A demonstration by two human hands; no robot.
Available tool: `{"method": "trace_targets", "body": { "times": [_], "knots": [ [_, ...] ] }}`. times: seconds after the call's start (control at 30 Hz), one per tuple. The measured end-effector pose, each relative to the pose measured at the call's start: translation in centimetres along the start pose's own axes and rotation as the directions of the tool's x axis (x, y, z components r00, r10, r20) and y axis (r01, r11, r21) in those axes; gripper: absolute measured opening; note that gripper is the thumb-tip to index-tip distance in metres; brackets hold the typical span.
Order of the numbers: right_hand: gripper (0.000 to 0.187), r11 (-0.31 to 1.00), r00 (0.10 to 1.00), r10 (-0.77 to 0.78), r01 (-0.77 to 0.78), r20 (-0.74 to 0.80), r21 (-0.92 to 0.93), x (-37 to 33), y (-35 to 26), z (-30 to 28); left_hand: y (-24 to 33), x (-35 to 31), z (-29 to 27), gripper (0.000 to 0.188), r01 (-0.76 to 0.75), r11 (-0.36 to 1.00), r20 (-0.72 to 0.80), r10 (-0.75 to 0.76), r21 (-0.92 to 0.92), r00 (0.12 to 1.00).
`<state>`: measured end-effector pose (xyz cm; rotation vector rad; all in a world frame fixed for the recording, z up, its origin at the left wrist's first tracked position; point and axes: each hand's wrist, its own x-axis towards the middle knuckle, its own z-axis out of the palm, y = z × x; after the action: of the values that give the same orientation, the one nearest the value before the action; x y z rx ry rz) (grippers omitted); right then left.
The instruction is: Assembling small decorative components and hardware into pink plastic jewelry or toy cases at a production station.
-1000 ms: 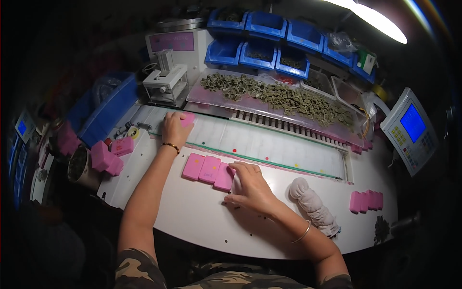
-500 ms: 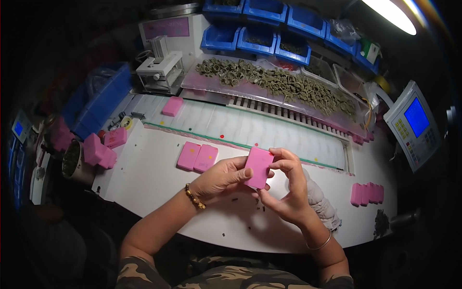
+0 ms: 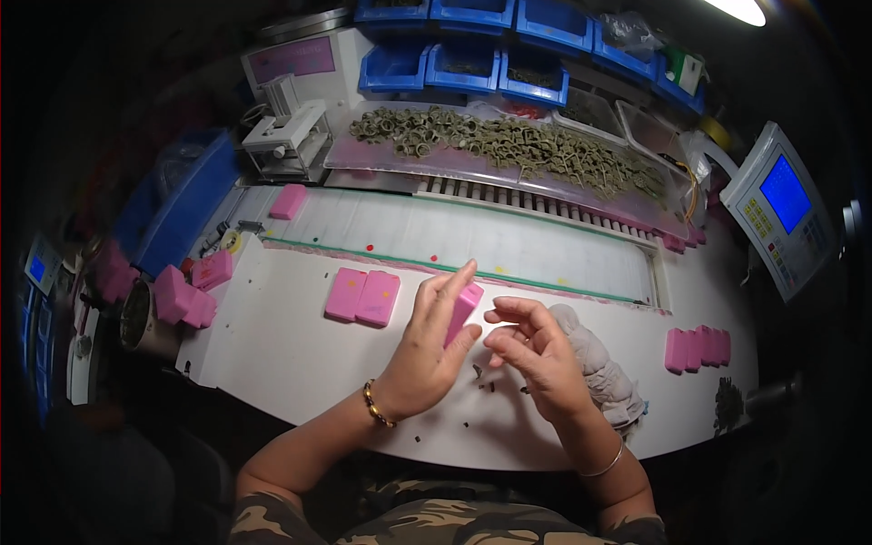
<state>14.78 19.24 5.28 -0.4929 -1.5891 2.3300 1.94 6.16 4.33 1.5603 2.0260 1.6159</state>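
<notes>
Above the white table (image 3: 272,350): left hand (image 3: 420,350) grips a tilted pink block (image 3: 464,311).
Right hand (image 3: 540,363): free, fingers half-curled, near the block.
Left of both: two more pink blocks (image 3: 343,295), side by side.
Far side: greenish pieces (image 3: 536,148) cover a tray (image 3: 354,166).

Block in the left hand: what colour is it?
The block in the left hand is pink; the head view shows it best.

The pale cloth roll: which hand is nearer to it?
Right. The right hand is just left of the cloth roll; the left hand, holding a pink block, is farther left.
</notes>
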Motion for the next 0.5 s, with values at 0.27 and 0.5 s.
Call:
{"method": "trace_targets", "body": {
  "times": [0.27,0.5],
  "knots": [
    [0.051,0.943,0.971,-0.232,0.241,0.066,-0.231,-0.5,0.7,-0.3,1.2,-0.8,0.4,0.086,0.013,0.998,0.177,-0.003,-0.057,0.984],
    [0.052,0.45,0.826,-0.328,0.564,0.459,-0.693,-1.5,-3.6,-0.7,1.0,-0.2,-2.7,0.076,0.02,0.993,0.362,0.024,-0.118,0.932]
  ]
}}
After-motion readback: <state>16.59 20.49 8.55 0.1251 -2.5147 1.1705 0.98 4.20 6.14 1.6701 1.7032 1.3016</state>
